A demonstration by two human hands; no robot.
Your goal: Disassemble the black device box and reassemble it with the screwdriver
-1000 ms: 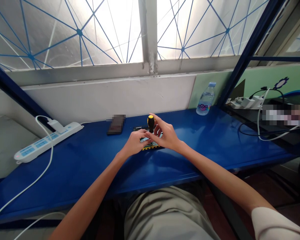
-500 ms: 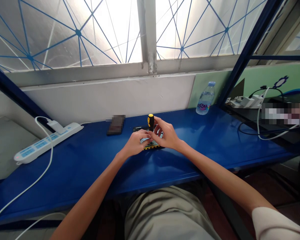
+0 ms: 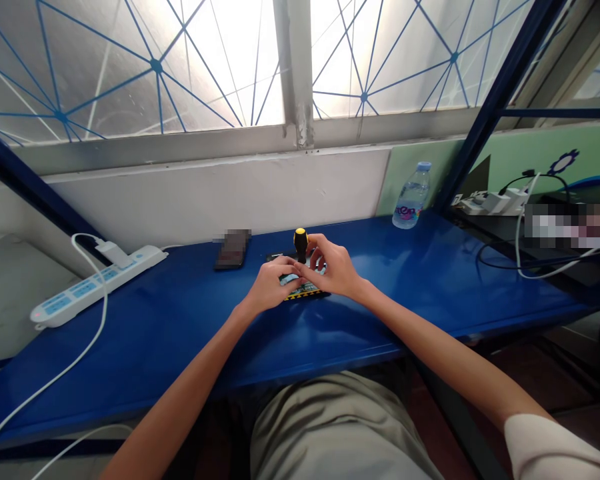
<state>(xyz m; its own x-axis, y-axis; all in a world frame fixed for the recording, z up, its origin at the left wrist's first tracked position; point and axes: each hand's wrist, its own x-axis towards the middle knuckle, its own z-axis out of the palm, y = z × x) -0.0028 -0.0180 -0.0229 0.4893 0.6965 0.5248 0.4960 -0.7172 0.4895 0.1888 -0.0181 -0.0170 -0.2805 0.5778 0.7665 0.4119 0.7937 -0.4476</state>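
A small flat device with a yellow-and-black striped edge (image 3: 305, 291) lies on the blue bench (image 3: 180, 333). A screwdriver with a yellow-and-black handle (image 3: 301, 244) stands upright on it. My right hand (image 3: 333, 270) has its fingers curled round the handle. My left hand (image 3: 270, 285) rests on the device's left side, fingers bent and pressing it down. Most of the device is hidden under both hands.
A dark phone (image 3: 233, 249) lies just left of the hands. At the far left sits a white power strip (image 3: 95, 283) with its cable trailing off the bench. A water bottle (image 3: 411, 198) stands at the back right. Cables and chargers (image 3: 500, 200) fill the right shelf.
My right hand's fingers, spread open beside the handle a second ago, have closed round the screwdriver. The left hand has stayed on the device.
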